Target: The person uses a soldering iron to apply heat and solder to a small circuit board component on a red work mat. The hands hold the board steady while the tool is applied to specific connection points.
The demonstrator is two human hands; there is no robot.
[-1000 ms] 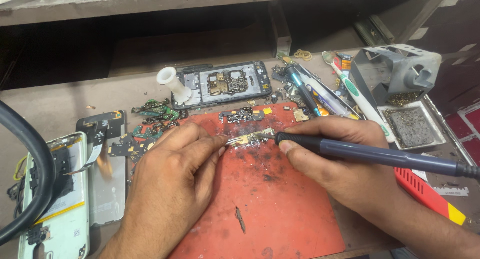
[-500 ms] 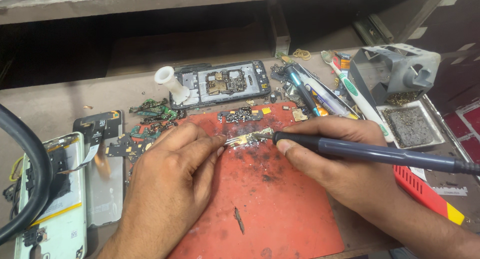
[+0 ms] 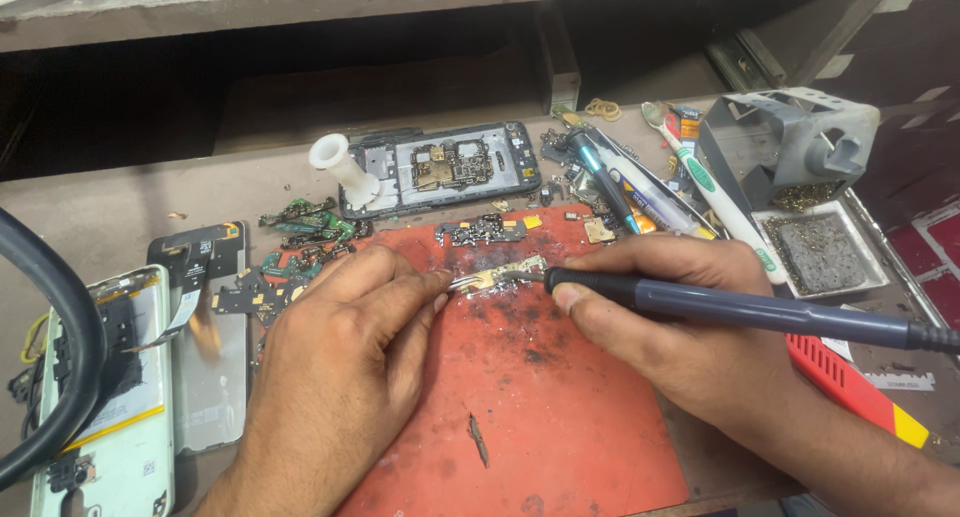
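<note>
My left hand rests on the red work mat and pinches metal tweezers that press on a small circuit board. My right hand grips a dark blue soldering iron like a pen. Its tip touches the small board's right end. The iron's cable runs off to the right. Dark burn marks spot the mat just below the board.
An opened phone frame with a white nozzle lies behind the mat. Loose green boards sit left, disassembled phones far left. Tools and a toothbrush lie right, beside a grey iron stand with a sponge tray.
Both hands stay almost still on the board. The view has shifted slightly, so the bench sits a little higher in frame.
</note>
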